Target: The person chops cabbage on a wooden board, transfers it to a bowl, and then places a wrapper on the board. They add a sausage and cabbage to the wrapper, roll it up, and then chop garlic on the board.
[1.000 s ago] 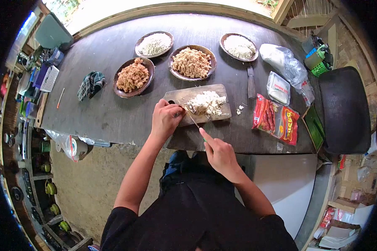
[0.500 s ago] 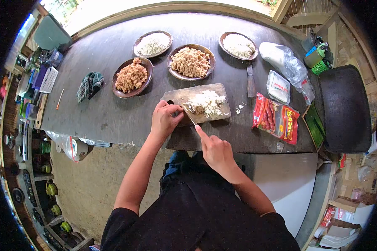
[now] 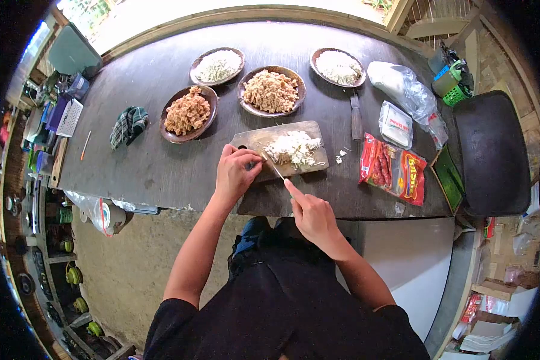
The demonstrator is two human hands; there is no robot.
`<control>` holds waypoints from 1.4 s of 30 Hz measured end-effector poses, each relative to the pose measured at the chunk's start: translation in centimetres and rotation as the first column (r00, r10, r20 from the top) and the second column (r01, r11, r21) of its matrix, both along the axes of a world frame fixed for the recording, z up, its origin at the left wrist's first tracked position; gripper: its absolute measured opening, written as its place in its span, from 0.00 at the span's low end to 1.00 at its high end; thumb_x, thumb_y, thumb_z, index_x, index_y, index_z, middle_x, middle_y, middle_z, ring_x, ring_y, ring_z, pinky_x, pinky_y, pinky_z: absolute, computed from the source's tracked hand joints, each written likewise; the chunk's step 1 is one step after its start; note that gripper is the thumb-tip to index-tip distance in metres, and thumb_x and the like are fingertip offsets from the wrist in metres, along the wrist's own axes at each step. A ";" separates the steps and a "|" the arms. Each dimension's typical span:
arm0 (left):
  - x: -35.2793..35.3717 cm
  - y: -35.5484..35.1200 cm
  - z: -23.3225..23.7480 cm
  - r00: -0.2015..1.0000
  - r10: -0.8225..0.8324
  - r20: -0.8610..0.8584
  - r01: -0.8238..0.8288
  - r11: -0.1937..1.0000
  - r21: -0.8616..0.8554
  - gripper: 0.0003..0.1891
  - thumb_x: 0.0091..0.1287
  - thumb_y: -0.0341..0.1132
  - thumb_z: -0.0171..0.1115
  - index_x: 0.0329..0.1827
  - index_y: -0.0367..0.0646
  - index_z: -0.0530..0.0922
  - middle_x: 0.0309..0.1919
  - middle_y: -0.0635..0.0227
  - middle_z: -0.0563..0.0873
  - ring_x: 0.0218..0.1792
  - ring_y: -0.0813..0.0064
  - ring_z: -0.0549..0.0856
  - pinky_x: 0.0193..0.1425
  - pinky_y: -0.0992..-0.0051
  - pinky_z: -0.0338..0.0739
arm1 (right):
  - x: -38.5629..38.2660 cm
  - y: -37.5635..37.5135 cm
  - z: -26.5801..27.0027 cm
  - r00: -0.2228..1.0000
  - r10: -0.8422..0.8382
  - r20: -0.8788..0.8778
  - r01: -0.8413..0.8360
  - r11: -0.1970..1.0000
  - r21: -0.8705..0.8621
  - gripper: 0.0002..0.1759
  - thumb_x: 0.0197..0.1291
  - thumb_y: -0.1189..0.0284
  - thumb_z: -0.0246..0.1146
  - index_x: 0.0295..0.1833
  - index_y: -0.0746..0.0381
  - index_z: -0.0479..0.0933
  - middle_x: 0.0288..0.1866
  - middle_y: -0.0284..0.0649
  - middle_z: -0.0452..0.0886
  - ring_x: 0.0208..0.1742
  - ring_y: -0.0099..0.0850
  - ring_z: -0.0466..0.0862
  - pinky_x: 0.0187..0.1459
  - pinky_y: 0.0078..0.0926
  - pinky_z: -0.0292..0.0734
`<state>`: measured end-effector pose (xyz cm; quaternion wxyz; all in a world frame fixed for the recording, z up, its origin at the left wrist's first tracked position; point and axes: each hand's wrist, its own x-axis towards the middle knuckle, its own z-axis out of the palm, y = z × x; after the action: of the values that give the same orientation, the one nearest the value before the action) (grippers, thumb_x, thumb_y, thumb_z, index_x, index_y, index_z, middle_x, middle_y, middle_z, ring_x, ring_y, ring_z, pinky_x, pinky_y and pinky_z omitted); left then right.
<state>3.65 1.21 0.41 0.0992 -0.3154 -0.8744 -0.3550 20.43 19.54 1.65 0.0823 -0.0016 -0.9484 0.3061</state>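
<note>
My right hand (image 3: 313,217) is closed on the handle of a knife (image 3: 274,167), index finger stretched along its back. The blade points up and left over a wooden cutting board (image 3: 259,139), its tip close to my left fingers. My left hand (image 3: 236,171) is at the board's left end, fingertips pinched together beside the blade. Whatever those fingers hold is too small and covered to name. Finely chopped white vegetable (image 3: 294,148) lies heaped on the board's right half, and a few shreds (image 3: 341,156) have fallen on the table.
Behind the board stand two bowls of brown crumbly food (image 3: 188,112) (image 3: 271,91) and two plates of white shreds (image 3: 218,66) (image 3: 340,66). On the right lie another knife (image 3: 356,119), a red sausage packet (image 3: 392,170), a white packet (image 3: 396,125) and a clear bag (image 3: 411,90). A checked cloth (image 3: 128,126) lies left.
The view has shifted slightly. My right hand and the knife have moved very little, and my left hand keeps its pinch at the board's left end.
</note>
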 end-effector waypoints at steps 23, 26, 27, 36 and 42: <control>-0.1 0.0 -0.3 0.994 0.052 0.095 -0.055 0.998 0.030 0.07 0.55 0.34 0.76 0.36 0.45 0.92 0.37 0.69 0.94 0.39 0.64 0.83 0.50 0.66 0.80 | 0.0 -0.4 -0.1 1.000 -0.003 -0.003 0.003 1.000 -0.023 0.31 0.71 0.71 0.62 0.79 0.48 0.72 0.26 0.51 0.81 0.27 0.53 0.85 0.33 0.52 0.83; -0.2 0.0 -0.6 0.998 0.035 0.055 -0.036 0.999 0.013 0.07 0.55 0.34 0.77 0.36 0.45 0.92 0.37 0.69 0.94 0.38 0.63 0.83 0.50 0.66 0.80 | -0.2 -0.4 -0.1 1.000 0.007 -0.006 -0.007 1.000 -0.028 0.31 0.70 0.71 0.62 0.79 0.48 0.71 0.27 0.51 0.81 0.27 0.53 0.85 0.32 0.52 0.83; -0.2 -0.1 -0.5 0.998 0.038 0.056 -0.039 0.999 0.011 0.07 0.55 0.34 0.77 0.36 0.45 0.92 0.37 0.69 0.94 0.38 0.63 0.83 0.50 0.66 0.80 | -0.3 -0.5 -0.1 1.000 0.013 -0.014 -0.013 0.999 -0.030 0.31 0.70 0.71 0.62 0.79 0.48 0.71 0.27 0.51 0.82 0.27 0.53 0.85 0.33 0.52 0.83; -0.1 0.0 -0.2 0.998 0.035 0.058 -0.036 0.999 0.015 0.07 0.55 0.34 0.77 0.35 0.46 0.92 0.36 0.69 0.93 0.38 0.63 0.83 0.49 0.66 0.80 | -1.4 -0.4 -0.2 1.000 -0.012 0.026 0.011 1.000 0.012 0.31 0.71 0.72 0.61 0.79 0.49 0.70 0.27 0.52 0.82 0.27 0.54 0.85 0.33 0.53 0.84; -0.1 -0.1 -0.1 0.998 0.046 0.042 -0.045 0.999 -0.030 0.07 0.55 0.35 0.77 0.35 0.46 0.91 0.35 0.68 0.93 0.38 0.63 0.83 0.49 0.66 0.80 | -0.3 -0.5 0.2 1.000 0.022 -0.002 -0.022 1.000 -0.016 0.32 0.71 0.72 0.61 0.79 0.49 0.70 0.26 0.51 0.81 0.25 0.52 0.84 0.30 0.51 0.83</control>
<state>3.56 1.16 0.28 0.0839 -0.2894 -0.8883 -0.3466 20.18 19.06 1.87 0.0799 0.0085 -0.9458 0.3147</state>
